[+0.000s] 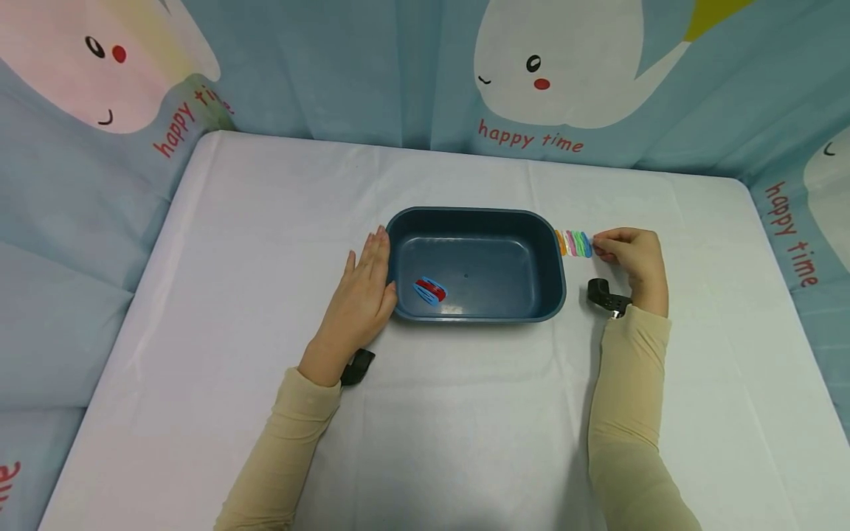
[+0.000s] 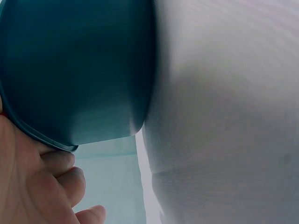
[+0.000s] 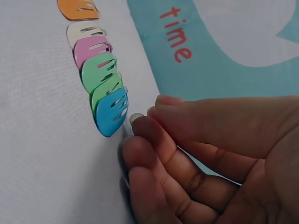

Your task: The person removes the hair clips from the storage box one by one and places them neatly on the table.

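Note:
My left hand [image 1: 358, 295] lies with straight fingers along the left end of a dark blue bin [image 1: 465, 313], touching its rim. The left wrist view shows the palm [image 2: 28, 182] against the edge of the bin [image 2: 84, 70]. Beside the bin's right end is a row of overlapping colored hair clips [image 1: 574, 244]. My right hand [image 1: 634, 258] is at the row's right end, fingers bent. In the right wrist view its fingertips [image 3: 140, 126] are just beside the blue clip [image 3: 111, 114], with nothing visible between them.
Blue and red clips [image 1: 430, 290] lie inside the bin near its front left. A white cloth [image 1: 451, 420] covers the table, and a light blue printed curtain [image 1: 352, 74] hangs behind and along its sides.

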